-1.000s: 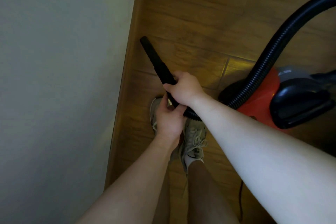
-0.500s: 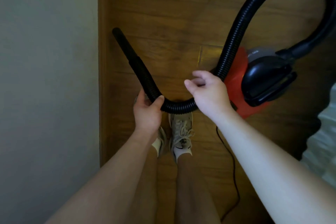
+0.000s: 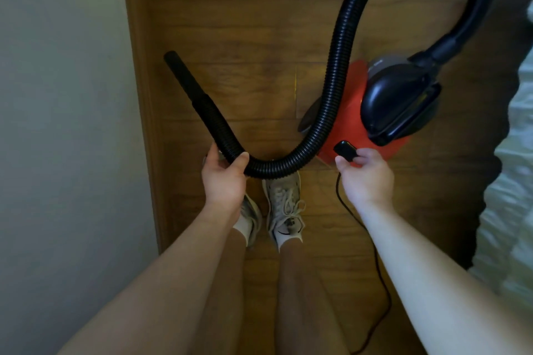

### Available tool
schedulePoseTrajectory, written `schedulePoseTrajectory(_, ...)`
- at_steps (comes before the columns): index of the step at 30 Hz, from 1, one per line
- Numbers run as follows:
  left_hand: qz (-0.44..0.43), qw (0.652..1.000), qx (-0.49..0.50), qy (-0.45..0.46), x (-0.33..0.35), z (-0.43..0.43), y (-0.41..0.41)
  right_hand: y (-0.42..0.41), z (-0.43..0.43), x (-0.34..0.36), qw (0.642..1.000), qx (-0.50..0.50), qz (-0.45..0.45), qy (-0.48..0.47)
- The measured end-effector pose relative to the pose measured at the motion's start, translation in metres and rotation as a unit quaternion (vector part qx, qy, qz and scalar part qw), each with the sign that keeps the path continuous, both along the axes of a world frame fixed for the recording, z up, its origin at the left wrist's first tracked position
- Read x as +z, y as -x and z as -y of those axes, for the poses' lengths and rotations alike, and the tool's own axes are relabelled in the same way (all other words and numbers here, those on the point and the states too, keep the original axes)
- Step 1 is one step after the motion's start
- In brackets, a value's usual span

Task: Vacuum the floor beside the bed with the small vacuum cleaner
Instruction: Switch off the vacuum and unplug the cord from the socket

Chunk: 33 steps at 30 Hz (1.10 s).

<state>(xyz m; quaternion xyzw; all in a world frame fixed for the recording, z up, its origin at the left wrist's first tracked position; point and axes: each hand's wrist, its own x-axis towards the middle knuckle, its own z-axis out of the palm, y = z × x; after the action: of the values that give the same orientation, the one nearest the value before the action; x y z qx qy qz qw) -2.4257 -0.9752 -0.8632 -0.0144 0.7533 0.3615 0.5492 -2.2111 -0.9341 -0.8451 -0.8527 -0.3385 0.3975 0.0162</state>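
Observation:
A small red vacuum cleaner (image 3: 350,112) with a black handle stands on the wooden floor (image 3: 245,23) at the right. Its black ribbed hose (image 3: 334,89) arches up from the top, drops and curves left into a black nozzle tube (image 3: 187,83) that points up-left. My left hand (image 3: 223,179) grips the hose just behind the nozzle. My right hand (image 3: 364,179) pinches a small black plug-like piece (image 3: 345,150) on the end of a thin black cord (image 3: 377,265), right by the vacuum's lower edge.
A pale wall (image 3: 63,138) with a wooden skirting board (image 3: 141,95) runs along the left. Light bedding (image 3: 513,181) on the bed edge fills the right side. My two feet in light sneakers (image 3: 284,204) stand between wall and bed. The cord trails down the floor.
My right hand left the hose and now pinches the black piece on the cord. My left hand keeps the hose. The view shifted, showing more of the vacuum and bed.

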Motion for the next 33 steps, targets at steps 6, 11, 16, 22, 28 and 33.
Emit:
schedulePoseTrajectory(6,-0.007,1.0,-0.002,0.003,-0.004,0.001,-0.002,-0.016,0.005,-0.02,0.998,0.004,0.068,-0.004)
schedulePoseTrajectory(11,-0.011,1.0,0.0,0.005,-0.007,0.002,-0.007,-0.019,0.003,-0.039,0.995,0.017,0.096,-0.008)
schedulePoseTrajectory(16,-0.018,1.0,0.003,0.006,-0.01,0.002,-0.015,-0.017,0.007,-0.056,0.992,-0.001,0.125,-0.037)
schedulePoseTrajectory(22,-0.019,1.0,0.005,0.014,-0.017,0.005,-0.025,-0.023,0.007,-0.069,0.986,-0.008,0.155,-0.065)
schedulePoseTrajectory(28,-0.019,1.0,0.004,0.023,-0.023,0.007,-0.033,-0.03,0.004,-0.076,0.986,-0.019,0.154,-0.065)
schedulePoseTrajectory(33,-0.021,0.999,-0.003,0.031,-0.026,0.008,-0.039,-0.032,0.004,-0.081,0.986,-0.023,0.152,-0.061)
